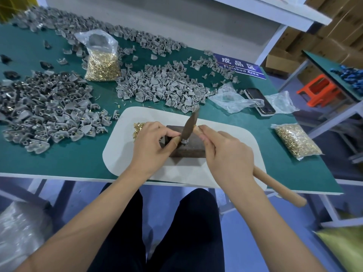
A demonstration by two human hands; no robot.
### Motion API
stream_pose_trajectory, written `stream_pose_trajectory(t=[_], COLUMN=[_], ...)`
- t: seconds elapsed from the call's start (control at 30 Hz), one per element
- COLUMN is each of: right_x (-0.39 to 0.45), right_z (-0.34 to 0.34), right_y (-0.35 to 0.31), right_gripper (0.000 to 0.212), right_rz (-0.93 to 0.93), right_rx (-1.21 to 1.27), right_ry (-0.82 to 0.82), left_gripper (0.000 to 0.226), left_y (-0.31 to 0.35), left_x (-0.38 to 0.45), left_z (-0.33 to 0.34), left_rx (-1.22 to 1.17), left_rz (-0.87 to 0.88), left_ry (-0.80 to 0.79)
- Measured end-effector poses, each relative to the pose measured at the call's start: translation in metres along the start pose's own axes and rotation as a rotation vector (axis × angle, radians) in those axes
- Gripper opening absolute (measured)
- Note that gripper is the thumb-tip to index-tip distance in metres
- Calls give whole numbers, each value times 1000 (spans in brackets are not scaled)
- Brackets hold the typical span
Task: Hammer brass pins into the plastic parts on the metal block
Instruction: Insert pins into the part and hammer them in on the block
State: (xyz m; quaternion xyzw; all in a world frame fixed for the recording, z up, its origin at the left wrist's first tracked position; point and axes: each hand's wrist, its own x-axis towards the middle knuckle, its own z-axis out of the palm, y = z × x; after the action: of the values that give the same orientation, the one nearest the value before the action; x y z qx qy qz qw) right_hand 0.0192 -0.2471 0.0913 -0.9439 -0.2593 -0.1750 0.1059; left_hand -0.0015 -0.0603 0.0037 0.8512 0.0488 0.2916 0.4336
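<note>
Left hand (pixel 152 143) pinching a small grey plastic part (pixel 184 141) against the top of the dark rectangular metal block (pixel 188 149), fingertips curled close beside the strike point; right hand (pixel 225 154) wrapped round the pale wooden handle of the hammer (pixel 190 122), choked up near the blurred steel head — head poised just over the part. Block seated on a white rounded mat (pixel 231 138) at the near edge of the green tabletop (pixel 68 160). Loose brass pins (pixel 137 127) heaped just left of the block, partly hidden behind the left hand; more in a clear bag (pixel 102 61) further back. Pin under the hammer too small to make out. Likely handling: pins tiny, light, slippery, best pinched by the shank; plastic light and somewhat brittle, best held by its outer edge; block heavy and stiff. Main risk — fingertips close to the blow.
</note>
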Motion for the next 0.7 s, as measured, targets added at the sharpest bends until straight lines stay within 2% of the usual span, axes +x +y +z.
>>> stream_pose_trajectory(t=[0.03,0.2,0.3,0.47,0.6,0.7], right_x=[2,3,1,2,0,5], right_z=[-1,-4,3,0,4,0], right_y=[1,3,7,14,14,20], right_gripper=[31,27,30,30,29,34], right_rz=[-4,2,-48,-38,-104,-66], right_rx=[-12,60,65,126,48,29], right_ry=[-5,209,80,263,104,203], left_gripper=[7,5,5,5,7,7], left_y=[0,0,1,1,-1,-1], left_x=[0,-1,-1,-1,-1,-1], left_z=[0,-1,-1,-1,-1,0], left_rx=[7,25,12,15,11,17], left_rz=[5,11,-3,13,23,27], left_ry=[1,-18,-10,-16,-6,-11])
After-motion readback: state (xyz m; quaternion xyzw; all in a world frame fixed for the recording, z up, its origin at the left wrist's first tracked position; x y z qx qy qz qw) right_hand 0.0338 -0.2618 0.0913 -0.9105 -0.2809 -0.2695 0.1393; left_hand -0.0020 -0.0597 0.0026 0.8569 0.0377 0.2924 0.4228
